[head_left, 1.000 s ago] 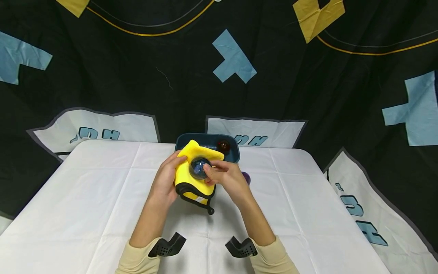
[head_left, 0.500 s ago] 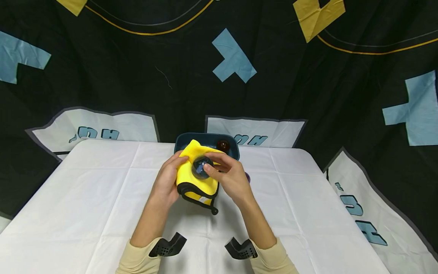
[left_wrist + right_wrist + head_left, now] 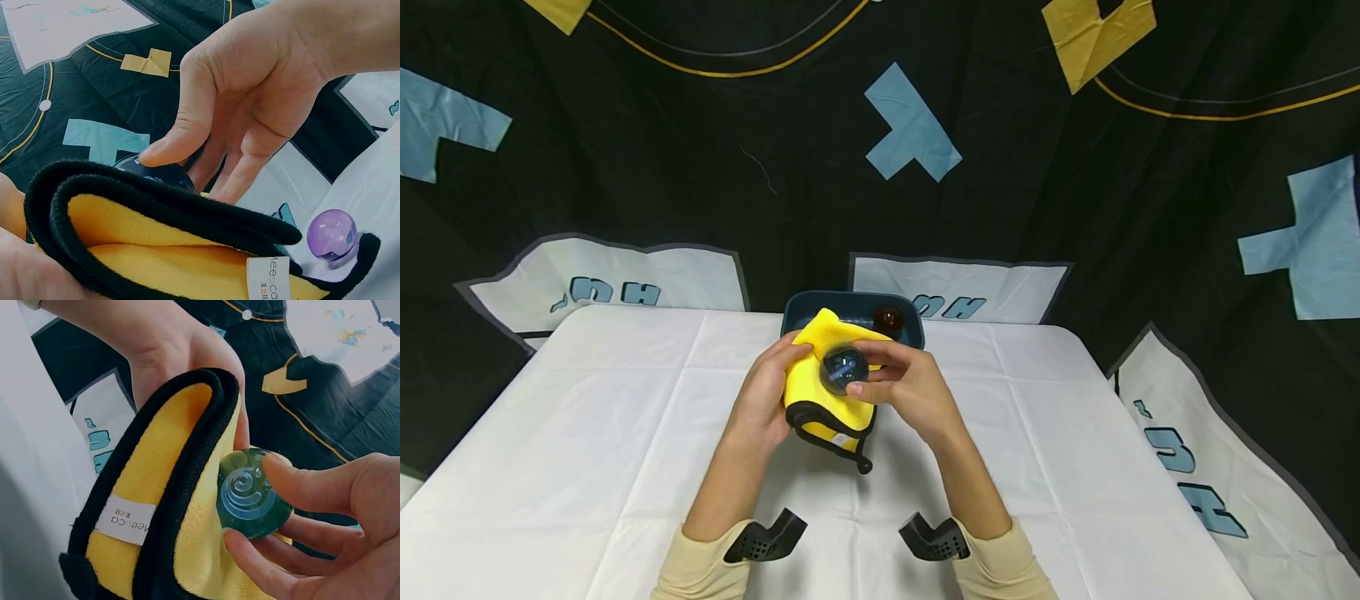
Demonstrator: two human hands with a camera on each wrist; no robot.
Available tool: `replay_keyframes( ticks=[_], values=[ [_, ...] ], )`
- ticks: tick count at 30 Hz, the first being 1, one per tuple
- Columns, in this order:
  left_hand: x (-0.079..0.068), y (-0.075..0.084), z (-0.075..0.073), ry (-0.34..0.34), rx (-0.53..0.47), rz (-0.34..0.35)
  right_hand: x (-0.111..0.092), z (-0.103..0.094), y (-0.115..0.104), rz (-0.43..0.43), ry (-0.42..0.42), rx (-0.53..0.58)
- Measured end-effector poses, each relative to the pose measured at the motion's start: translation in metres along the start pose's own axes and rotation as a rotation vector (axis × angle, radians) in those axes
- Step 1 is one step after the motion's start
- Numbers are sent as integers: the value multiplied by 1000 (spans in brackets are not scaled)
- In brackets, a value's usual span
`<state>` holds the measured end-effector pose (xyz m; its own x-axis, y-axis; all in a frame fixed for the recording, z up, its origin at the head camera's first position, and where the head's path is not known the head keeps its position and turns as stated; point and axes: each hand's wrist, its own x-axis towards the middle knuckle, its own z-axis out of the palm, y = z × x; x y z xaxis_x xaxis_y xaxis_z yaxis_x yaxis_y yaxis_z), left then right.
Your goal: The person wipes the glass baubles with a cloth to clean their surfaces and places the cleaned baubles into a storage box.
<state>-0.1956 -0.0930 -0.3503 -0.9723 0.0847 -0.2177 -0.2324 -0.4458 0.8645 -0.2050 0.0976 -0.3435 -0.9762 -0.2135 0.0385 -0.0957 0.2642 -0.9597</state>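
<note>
A folded yellow cloth (image 3: 808,379) with black edging lies in my left hand (image 3: 763,396), the thumb over its near side. Against the cloth's upper face is a clear, dark bluish ball (image 3: 844,369), which my right hand (image 3: 917,392) pinches between thumb and fingers. In the right wrist view the ball (image 3: 253,500) looks green with a pale spiral inside and touches the yellow fabric. The left wrist view shows the cloth's folded layers and white label (image 3: 269,278); most of the ball is hidden behind them.
Behind the hands stands a dark blue tray (image 3: 797,304) with a dark red ball (image 3: 888,321) at its right end. A purple ball (image 3: 332,235) rests on the white-covered table (image 3: 647,433), hidden by the right hand in the head view. A dark printed curtain (image 3: 700,167) hangs behind.
The ball turns in my right fingers, its inner pattern shifting. My right thumb has slid down to the ball's lower edge. The cloth has swayed slightly; the left hand stays nearly still.
</note>
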Motion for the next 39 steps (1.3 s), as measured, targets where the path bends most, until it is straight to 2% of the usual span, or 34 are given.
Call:
replay_keyframes(
  ticks=[4, 12, 17, 21, 27, 29, 35, 39],
  values=[
    [0, 1, -1, 0, 9, 7, 0, 1, 1, 34, 13, -8],
    [0, 3, -2, 3, 19, 4, 3, 3, 3, 91, -28, 71],
    [-1, 5, -3, 6, 5, 5, 6, 4, 5, 111, -67, 38],
    [-1, 6, -3, -3, -13, 16, 6, 7, 5, 84, -24, 12],
    [1, 4, -1, -16, -32, 9, 1, 11, 3, -58, 111, 66],
    [1, 4, -1, -12, -38, 5, -2, 11, 1, -71, 110, 65],
    [0, 5, -3, -1, -40, 21, -3, 10, -2, -41, 29, 33],
    [0, 5, -3, -2, -36, 23, -2, 10, -1, -52, 30, 27]
  ],
)
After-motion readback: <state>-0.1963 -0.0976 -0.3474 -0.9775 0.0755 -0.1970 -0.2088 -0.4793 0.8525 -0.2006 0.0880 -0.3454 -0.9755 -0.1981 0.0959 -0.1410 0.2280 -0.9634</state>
